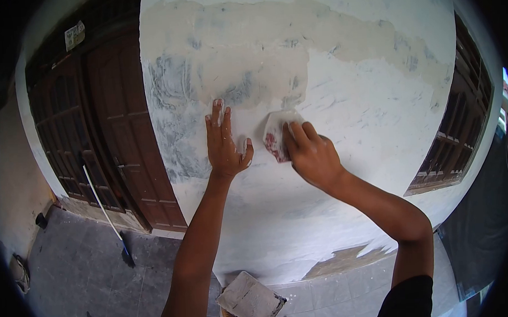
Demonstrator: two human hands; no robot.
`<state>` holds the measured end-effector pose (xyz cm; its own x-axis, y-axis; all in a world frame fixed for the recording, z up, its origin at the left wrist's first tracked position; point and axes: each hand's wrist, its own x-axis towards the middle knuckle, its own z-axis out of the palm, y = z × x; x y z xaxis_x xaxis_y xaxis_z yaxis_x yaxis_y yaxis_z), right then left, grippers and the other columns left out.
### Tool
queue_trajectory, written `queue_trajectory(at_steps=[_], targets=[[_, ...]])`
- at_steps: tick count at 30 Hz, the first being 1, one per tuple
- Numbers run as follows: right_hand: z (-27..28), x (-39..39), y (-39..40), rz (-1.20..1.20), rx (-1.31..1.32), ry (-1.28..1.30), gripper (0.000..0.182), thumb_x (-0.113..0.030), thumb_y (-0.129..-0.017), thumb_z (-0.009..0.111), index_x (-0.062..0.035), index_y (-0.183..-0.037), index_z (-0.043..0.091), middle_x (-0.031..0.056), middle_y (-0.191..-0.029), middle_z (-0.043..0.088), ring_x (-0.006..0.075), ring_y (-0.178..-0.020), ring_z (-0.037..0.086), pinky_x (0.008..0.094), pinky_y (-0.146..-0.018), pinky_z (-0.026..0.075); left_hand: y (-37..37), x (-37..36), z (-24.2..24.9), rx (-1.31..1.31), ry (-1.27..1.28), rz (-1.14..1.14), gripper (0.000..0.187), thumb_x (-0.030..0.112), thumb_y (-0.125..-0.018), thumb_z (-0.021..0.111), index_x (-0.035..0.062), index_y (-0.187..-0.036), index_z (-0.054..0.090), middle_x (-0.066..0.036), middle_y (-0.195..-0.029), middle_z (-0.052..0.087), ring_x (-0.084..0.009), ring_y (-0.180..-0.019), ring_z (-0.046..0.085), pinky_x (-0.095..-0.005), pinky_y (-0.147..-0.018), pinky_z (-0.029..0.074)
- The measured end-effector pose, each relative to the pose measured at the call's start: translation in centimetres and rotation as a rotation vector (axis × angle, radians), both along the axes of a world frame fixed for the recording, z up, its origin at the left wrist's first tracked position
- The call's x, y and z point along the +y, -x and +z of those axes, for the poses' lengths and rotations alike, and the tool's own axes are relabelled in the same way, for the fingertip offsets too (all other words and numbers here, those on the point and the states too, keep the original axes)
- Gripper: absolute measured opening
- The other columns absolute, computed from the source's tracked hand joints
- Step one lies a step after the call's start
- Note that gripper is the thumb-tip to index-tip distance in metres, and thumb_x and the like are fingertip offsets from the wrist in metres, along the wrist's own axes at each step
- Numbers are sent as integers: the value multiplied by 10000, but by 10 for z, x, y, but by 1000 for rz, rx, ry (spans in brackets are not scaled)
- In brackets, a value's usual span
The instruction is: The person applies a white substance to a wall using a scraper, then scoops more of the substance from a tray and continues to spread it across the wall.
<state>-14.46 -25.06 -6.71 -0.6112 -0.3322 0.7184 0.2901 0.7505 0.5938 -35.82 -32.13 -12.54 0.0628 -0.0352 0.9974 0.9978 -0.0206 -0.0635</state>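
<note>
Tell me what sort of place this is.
Likely the outside of a house under repair. The wall is patchy with worn paint and filler, flanked by a wooden door and a barred window. The right hand presses a sanding pad against it.

Soft, even daylight fills the head view, brightest on the pale plastered wall [345,171], with no hard glare. The wooden door [122,124] at left and the window [457,138] at right sit dim. Faint shadows fall beneath the forearms. Strong fisheye bending curves every straight edge, and a black vignette rings the corners. Focus is fairly sharp centrally, softer toward the rim.
</note>
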Motion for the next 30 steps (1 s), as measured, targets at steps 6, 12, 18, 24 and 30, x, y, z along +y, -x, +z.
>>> queue_trajectory(at_steps=[6,12,18,24,30], targets=[[67,-10,0,23,231,-25,257,-25,-686,586,46,-933,601,96,-970,510,210,-836,567,293,-531,542,0,-1,-1,-2,6,8,723,302,-838,513,-15,-1441,270,-282,-1476,307,-430,-1383,298,-618,-1109,150],[60,8,17,-23,204,-52,229,-30,-670,595,47,-884,618,104,-992,522,217,-853,571,291,-538,543,0,-1,0,9,6,-6,720,293,-836,516,1,-1446,270,-278,-1476,311,-431,-1382,300,-621,-1105,157],[25,-7,3,20,51,18,396,-7,-632,634,55,-1021,604,115,-995,529,231,-862,574,312,-552,545,-2,-2,0,9,9,5,717,308,-842,506,8,-1449,269,-266,-1479,312,-426,-1381,304,-621,-1101,173],[73,-4,11,-8,243,9,297,-14,-677,577,49,-966,600,113,-1001,517,226,-861,571,308,-542,545,-1,-3,0,5,35,8,724,306,-833,510,8,-1448,271,-265,-1480,308,-423,-1387,293,-626,-1099,179],[20,-17,1,-33,17,301,650,52,-551,683,24,-1189,565,150,-1112,526,309,-976,575,382,-688,557,1,-2,1,26,46,-13,742,312,-822,522,11,-1452,270,-264,-1493,285,-425,-1393,276,-628,-1098,175]])
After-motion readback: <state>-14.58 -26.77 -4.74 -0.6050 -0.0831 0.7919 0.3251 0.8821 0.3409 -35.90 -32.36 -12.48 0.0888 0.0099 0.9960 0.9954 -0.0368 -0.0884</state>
